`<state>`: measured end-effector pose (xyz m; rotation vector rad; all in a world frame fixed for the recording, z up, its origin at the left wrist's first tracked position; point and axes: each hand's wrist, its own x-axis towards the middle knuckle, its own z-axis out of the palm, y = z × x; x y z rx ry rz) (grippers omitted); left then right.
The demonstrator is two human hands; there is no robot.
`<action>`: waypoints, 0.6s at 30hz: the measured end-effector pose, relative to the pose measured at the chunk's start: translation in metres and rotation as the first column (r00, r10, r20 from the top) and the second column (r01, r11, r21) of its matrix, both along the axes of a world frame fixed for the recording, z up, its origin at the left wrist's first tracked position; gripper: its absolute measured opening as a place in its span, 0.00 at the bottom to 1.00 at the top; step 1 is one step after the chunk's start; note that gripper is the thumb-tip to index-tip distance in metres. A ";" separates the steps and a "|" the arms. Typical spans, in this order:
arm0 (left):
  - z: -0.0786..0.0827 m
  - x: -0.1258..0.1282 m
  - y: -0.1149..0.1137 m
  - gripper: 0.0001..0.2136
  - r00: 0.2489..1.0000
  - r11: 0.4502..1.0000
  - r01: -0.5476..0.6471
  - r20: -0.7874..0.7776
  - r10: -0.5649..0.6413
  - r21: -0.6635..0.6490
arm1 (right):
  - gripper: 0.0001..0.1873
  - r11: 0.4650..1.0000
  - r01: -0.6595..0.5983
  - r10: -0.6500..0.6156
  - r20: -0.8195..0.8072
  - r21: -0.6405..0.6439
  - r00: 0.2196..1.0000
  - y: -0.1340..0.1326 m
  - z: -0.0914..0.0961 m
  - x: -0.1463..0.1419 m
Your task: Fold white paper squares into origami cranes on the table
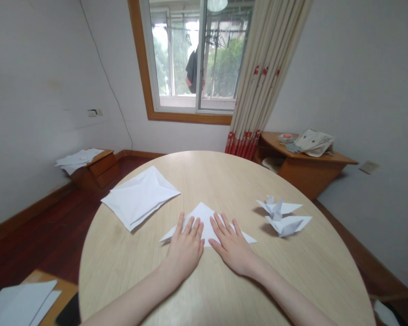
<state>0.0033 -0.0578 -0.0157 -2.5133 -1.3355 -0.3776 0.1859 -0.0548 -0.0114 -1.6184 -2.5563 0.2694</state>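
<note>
A white sheet of paper folded into a triangle (201, 212) lies on the round wooden table, its tip pointing away from me. My left hand (186, 242) rests flat on its left half, fingers stretched out. On the right half lies my right hand (231, 244), also flat with fingers spread. Between my hands a strip of the paper shows; the parts under my palms are hidden. Two folded white paper birds (287, 225) sit to the right of my right hand, close together. A stack of white paper sheets (141, 197) lies to the left, beyond my left hand.
The round table (204, 290) has a curved edge all around. Behind it stand a small drawer cabinet (104, 170) at left and a corner desk (306, 167) with a cloth bag at right. More paper sheets (18, 303) lie at the lower left. A curtain (258, 90) hangs beside the window.
</note>
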 end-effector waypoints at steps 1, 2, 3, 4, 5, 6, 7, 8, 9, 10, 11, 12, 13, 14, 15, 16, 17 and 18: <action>0.001 0.000 0.000 0.19 1.000 1.000 -0.002 0.000 0.002 -0.002 | 0.34 1.000 0.027 -0.027 0.014 -0.012 1.000 -0.001 0.001 0.001; 0.001 0.000 0.000 0.19 1.000 1.000 -0.003 -0.001 0.003 -0.003 | 0.35 0.998 0.056 -0.055 0.031 -0.028 0.998 -0.001 0.002 0.001; 0.002 0.000 -0.001 0.19 1.000 1.000 -0.003 -0.003 0.003 -0.002 | 0.36 0.995 0.084 -0.082 0.050 -0.046 0.995 -0.002 0.003 0.001; 0.002 0.000 -0.001 0.19 1.000 1.000 -0.001 -0.005 0.001 0.000 | 0.36 0.992 0.112 -0.107 0.066 -0.065 0.992 -0.003 0.004 0.001; 0.002 0.000 -0.001 0.19 1.000 1.000 0.000 -0.006 0.000 0.001 | 0.37 0.987 0.139 -0.133 0.078 -0.082 0.988 -0.003 0.005 0.002; 0.003 0.000 -0.001 0.19 1.000 1.000 0.000 -0.007 0.001 0.004 | 0.37 0.981 0.165 -0.157 0.085 -0.097 0.984 -0.004 0.007 0.002; 0.002 0.000 -0.001 0.19 1.000 1.000 -0.002 -0.007 0.002 0.006 | 0.38 0.976 0.191 -0.182 0.089 -0.109 0.979 -0.004 0.007 0.002; 0.002 -0.001 -0.001 0.19 1.000 1.000 -0.004 -0.005 0.004 0.009 | 0.39 0.970 0.214 -0.204 0.095 -0.118 0.974 -0.004 0.008 0.002; 0.002 -0.001 -0.001 0.19 1.000 1.000 -0.007 -0.002 0.007 0.011 | 0.39 0.964 0.234 -0.222 0.101 -0.123 0.970 -0.004 0.008 0.002; 0.002 -0.001 -0.001 0.19 1.000 1.000 -0.012 0.002 0.011 0.014 | 0.40 0.961 0.247 -0.234 0.109 -0.126 0.966 -0.004 0.009 0.002; 0.002 -0.001 -0.001 0.19 1.000 1.000 -0.016 0.005 0.016 0.017 | 0.40 0.959 0.253 -0.239 0.116 -0.127 0.964 -0.004 0.009 0.002; 0.003 -0.002 -0.001 0.19 1.000 1.000 -0.020 0.007 0.020 0.021 | 0.40 0.959 0.255 -0.240 0.122 -0.126 0.963 -0.004 0.009 0.002; 0.003 -0.002 -0.001 0.19 1.000 0.999 -0.023 0.007 0.023 0.024 | 0.40 0.959 0.256 -0.240 0.126 -0.124 0.962 -0.004 0.009 0.002; 0.004 -0.003 -0.002 0.20 1.000 0.999 -0.025 0.007 0.025 0.027 | 0.39 0.959 0.255 -0.240 0.128 -0.121 0.962 -0.004 0.010 0.002; 0.004 -0.004 -0.002 0.20 1.000 0.999 -0.025 0.007 0.024 0.029 | 0.39 0.960 0.254 -0.240 0.128 -0.117 0.962 -0.004 0.011 0.002; 0.005 -0.005 -0.002 0.19 1.000 0.999 -0.024 0.007 0.024 0.029 | 0.39 0.961 0.253 -0.239 0.126 -0.111 0.963 -0.005 0.012 0.002; 0.006 -0.005 -0.002 0.19 1.000 0.999 -0.024 0.007 0.024 0.028 | 0.38 0.963 0.247 -0.235 0.121 -0.103 0.965 -0.005 0.012 0.002; 0.007 -0.006 -0.002 0.19 1.000 0.999 -0.026 0.009 0.026 0.027 | 0.38 0.966 0.239 -0.228 0.114 -0.095 0.967 -0.005 0.013 0.002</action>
